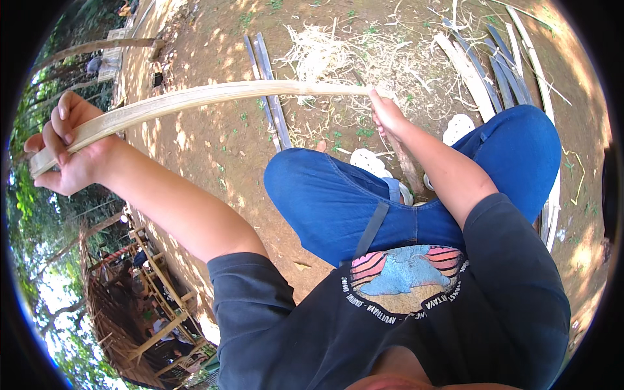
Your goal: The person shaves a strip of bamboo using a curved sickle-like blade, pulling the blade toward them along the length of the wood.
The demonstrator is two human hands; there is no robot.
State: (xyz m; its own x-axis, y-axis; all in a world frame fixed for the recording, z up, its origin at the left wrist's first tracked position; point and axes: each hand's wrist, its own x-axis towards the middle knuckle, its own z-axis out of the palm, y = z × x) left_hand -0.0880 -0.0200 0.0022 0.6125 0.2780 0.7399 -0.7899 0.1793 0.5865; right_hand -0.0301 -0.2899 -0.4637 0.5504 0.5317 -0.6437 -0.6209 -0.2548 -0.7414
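A long pale bamboo strip (pixel 208 95) stretches in a bow in front of me, high across the view. My left hand (pixel 78 143), arm reaching out to the far left, has its fingers curled round the strip's left end. At the strip's other end, above my shins, my right hand (pixel 388 117) is closed with the thumb at the strip. Directly below that hand a brown wooden stick (pixel 405 162) slants down between my feet. Whether the right fingers also grip this stick is hidden.
Pale curly shavings (pixel 331 55) litter the dirt ahead. Two dark slats (pixel 268 88) lie left of them. Several dark and pale strips (pixel 494 71) lie beyond my right knee. My bent legs (pixel 325 195) frame white shoes (pixel 372 162). A thatched wooden structure (pixel 143 305) stands at lower left.
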